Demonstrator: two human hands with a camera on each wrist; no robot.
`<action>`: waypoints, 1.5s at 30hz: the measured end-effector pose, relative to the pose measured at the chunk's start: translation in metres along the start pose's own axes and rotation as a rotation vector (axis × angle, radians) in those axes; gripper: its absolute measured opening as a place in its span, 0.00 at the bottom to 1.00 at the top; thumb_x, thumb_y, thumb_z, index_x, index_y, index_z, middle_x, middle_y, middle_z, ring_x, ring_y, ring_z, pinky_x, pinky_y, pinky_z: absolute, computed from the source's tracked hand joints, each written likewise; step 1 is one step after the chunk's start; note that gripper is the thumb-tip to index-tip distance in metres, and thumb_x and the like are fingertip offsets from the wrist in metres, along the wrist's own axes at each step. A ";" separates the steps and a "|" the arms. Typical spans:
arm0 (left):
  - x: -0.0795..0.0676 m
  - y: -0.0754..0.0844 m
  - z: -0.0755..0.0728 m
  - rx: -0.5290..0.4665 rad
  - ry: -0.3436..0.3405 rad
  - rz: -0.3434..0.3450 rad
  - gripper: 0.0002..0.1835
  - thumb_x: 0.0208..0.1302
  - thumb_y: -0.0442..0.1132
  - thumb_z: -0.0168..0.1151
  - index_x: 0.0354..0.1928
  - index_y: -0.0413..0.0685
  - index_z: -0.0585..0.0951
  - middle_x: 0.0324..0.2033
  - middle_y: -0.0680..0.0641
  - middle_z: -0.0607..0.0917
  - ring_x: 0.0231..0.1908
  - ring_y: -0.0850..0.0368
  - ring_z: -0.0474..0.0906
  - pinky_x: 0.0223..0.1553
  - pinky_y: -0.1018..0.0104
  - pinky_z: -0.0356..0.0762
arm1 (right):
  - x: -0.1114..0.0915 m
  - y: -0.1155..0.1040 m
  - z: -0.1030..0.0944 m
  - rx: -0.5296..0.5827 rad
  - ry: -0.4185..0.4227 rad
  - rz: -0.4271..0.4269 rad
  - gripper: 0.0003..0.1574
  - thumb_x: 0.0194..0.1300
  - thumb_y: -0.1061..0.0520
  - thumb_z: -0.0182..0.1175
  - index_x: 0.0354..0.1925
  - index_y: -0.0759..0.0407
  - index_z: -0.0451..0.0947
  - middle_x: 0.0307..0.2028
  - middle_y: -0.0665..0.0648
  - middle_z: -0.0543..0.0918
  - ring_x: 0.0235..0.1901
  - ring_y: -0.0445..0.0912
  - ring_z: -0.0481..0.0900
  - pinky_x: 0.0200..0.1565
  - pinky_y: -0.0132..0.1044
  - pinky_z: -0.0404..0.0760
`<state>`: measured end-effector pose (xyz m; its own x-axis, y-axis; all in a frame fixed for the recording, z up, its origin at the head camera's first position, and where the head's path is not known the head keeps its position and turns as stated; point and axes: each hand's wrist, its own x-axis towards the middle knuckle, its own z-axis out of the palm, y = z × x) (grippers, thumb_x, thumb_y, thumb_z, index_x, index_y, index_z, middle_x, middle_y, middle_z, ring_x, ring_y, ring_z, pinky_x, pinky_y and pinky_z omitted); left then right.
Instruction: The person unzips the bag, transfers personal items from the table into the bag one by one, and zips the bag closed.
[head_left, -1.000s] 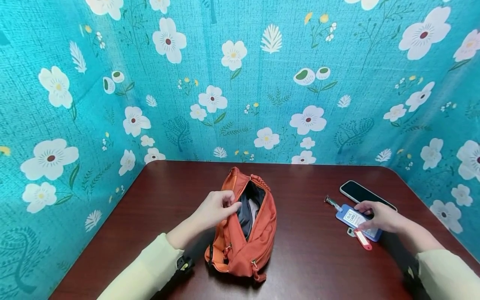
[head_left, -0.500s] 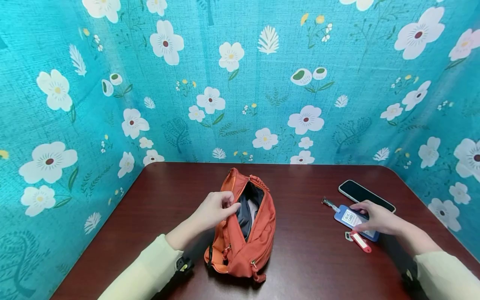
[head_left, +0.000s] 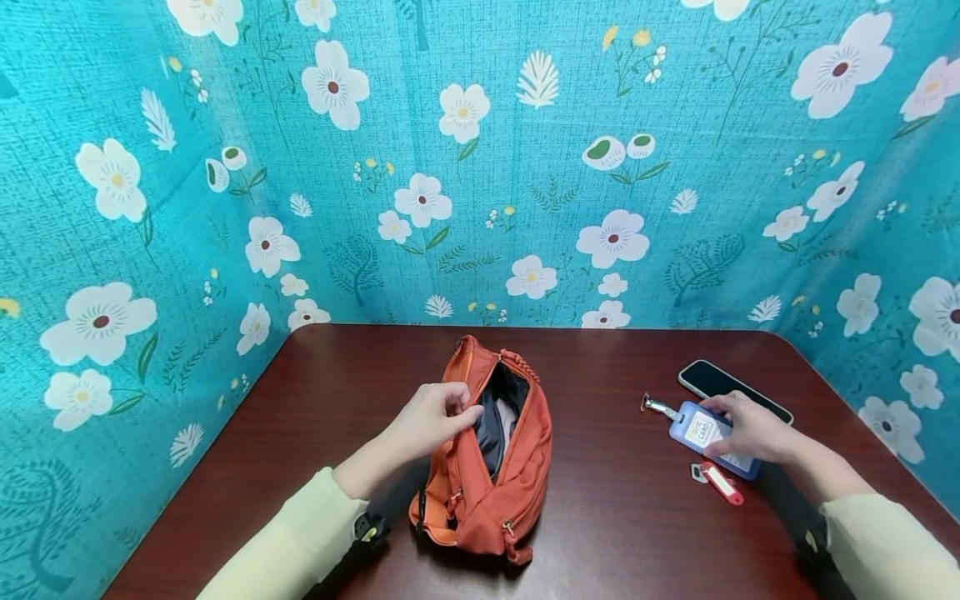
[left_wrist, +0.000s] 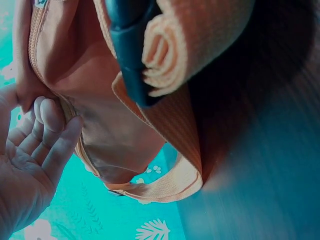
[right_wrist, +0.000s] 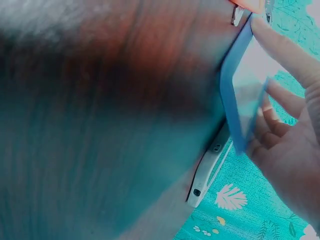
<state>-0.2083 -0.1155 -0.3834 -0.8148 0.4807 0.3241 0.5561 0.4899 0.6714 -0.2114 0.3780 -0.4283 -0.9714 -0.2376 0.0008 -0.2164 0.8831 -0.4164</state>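
Note:
An orange-red waist bag (head_left: 525, 492) lies mid-table with its zipped mouth spread, showing a dark lining and something pale inside. My left hand (head_left: 427, 421) pinches the left edge of that mouth; in the left wrist view its fingers (left_wrist: 50, 115) are curled at the zipper edge. At the right, my right hand (head_left: 761, 429) grips a blue ID card holder (head_left: 701, 428) by its two long edges, thumb on the near one. A metal clip (head_left: 660, 407) hangs from the holder. In the right wrist view the holder (right_wrist: 229, 95) stands tilted against the table.
Behind my right hand lies a smartphone (head_left: 720, 385) with a dark screen, partly covered by the fingers. A red key tag (head_left: 723, 483) with a metal ring lies in front of the holder. Flowered turquoise cloth (head_left: 540, 167) surrounds the table (head_left: 600, 533) at back and sides.
My right thumb and fingers have drawn in on the card holder's edges, and the thumb has moved away from the key tag. My left hand and the bag stay as they were.

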 end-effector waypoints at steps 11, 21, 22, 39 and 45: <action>0.001 0.001 0.000 0.008 -0.008 -0.016 0.18 0.65 0.38 0.64 0.20 0.52 0.69 0.14 0.56 0.66 0.16 0.61 0.64 0.22 0.69 0.61 | 0.001 -0.006 -0.012 0.086 0.067 -0.035 0.17 0.53 0.57 0.74 0.41 0.61 0.83 0.34 0.54 0.82 0.34 0.48 0.75 0.33 0.36 0.76; -0.001 -0.002 0.001 0.001 -0.009 -0.008 0.18 0.66 0.40 0.64 0.20 0.52 0.69 0.14 0.56 0.66 0.16 0.62 0.64 0.22 0.69 0.61 | 0.003 -0.027 -0.029 0.099 0.043 -0.092 0.11 0.59 0.58 0.69 0.40 0.63 0.84 0.29 0.50 0.82 0.26 0.42 0.72 0.26 0.33 0.72; -0.001 -0.002 0.001 0.001 -0.009 -0.007 0.17 0.66 0.40 0.63 0.20 0.52 0.69 0.14 0.56 0.67 0.16 0.62 0.64 0.22 0.69 0.61 | 0.003 -0.032 -0.031 0.102 0.064 -0.101 0.10 0.59 0.59 0.69 0.40 0.63 0.84 0.27 0.49 0.81 0.25 0.41 0.71 0.25 0.33 0.71; -0.001 0.002 0.000 -0.014 -0.012 -0.018 0.17 0.66 0.40 0.64 0.20 0.53 0.70 0.14 0.56 0.67 0.17 0.62 0.64 0.22 0.70 0.62 | 0.028 -0.133 -0.044 0.220 0.138 -0.183 0.12 0.61 0.59 0.68 0.44 0.63 0.83 0.26 0.51 0.81 0.23 0.45 0.77 0.24 0.35 0.75; 0.000 0.001 0.000 -0.029 -0.018 -0.029 0.17 0.67 0.41 0.63 0.21 0.53 0.70 0.14 0.57 0.67 0.16 0.61 0.65 0.22 0.69 0.62 | 0.037 -0.161 -0.037 0.289 0.162 -0.200 0.12 0.61 0.58 0.68 0.43 0.63 0.83 0.24 0.51 0.81 0.23 0.45 0.77 0.23 0.35 0.75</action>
<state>-0.2079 -0.1144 -0.3826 -0.8272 0.4797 0.2926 0.5273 0.4827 0.6992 -0.2161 0.2421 -0.3273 -0.9208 -0.3061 0.2417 -0.3887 0.6699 -0.6326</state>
